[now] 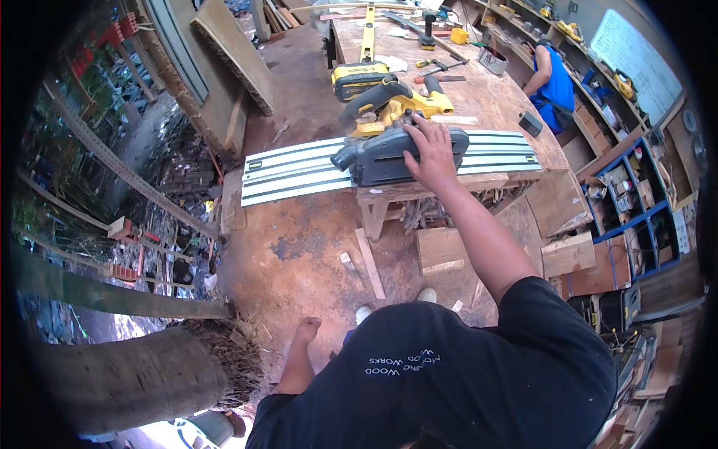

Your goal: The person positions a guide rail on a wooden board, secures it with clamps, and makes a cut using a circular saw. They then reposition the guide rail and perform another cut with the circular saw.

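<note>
A yellow and black cordless track saw [389,150] sits on a silver guide rail [295,170] that lies across the near edge of the wooden workbench [479,97]. My right hand [434,153] grips the saw's black blade housing, with the fingers reaching over its top and the thumb on the near face. A large battery [360,81] is fixed to the saw's far end. The rail's left part overhangs the bench. Low at my side hangs my left hand [308,329], its fingers curled and nothing visible in them. The blade is hidden inside the housing.
On the bench lie a yellow level [368,34], a clamp [441,66] and a small black block [530,123]. A person in blue [552,78] bends by the shelves at right. Wood offcuts [370,263] lie on the floor; a trunk [134,378] stands at left.
</note>
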A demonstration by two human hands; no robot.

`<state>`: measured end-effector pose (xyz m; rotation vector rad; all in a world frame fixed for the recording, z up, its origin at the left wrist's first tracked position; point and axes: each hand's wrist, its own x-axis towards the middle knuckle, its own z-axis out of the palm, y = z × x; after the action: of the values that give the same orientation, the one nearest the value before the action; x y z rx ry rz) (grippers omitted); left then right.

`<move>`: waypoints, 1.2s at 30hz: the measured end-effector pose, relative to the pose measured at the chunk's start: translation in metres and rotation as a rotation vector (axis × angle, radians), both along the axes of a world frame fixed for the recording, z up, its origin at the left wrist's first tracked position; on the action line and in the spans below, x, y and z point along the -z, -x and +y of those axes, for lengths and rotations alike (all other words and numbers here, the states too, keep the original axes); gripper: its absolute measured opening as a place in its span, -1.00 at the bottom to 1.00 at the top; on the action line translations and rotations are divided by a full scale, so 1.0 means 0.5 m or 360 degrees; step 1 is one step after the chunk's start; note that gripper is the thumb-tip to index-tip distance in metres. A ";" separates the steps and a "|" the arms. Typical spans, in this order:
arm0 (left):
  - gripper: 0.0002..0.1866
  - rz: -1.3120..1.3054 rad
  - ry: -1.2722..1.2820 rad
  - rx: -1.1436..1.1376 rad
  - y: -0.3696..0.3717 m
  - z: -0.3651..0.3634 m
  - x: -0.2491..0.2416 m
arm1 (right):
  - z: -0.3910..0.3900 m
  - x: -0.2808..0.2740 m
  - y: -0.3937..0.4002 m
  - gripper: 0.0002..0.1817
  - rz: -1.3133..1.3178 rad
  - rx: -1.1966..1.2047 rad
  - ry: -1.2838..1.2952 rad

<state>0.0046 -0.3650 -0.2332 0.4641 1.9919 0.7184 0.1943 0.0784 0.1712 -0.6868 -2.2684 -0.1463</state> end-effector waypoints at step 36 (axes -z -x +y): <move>-0.57 0.1506 -0.1107 0.0716 -0.091 0.947 -1.011 | 0.634 -0.149 0.235 -0.59 -0.1458 -0.1331 0.0520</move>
<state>0.0499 0.1083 0.2725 1.8806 2.2620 0.9898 0.0768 0.3955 0.2459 0.3282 -3.2957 0.4043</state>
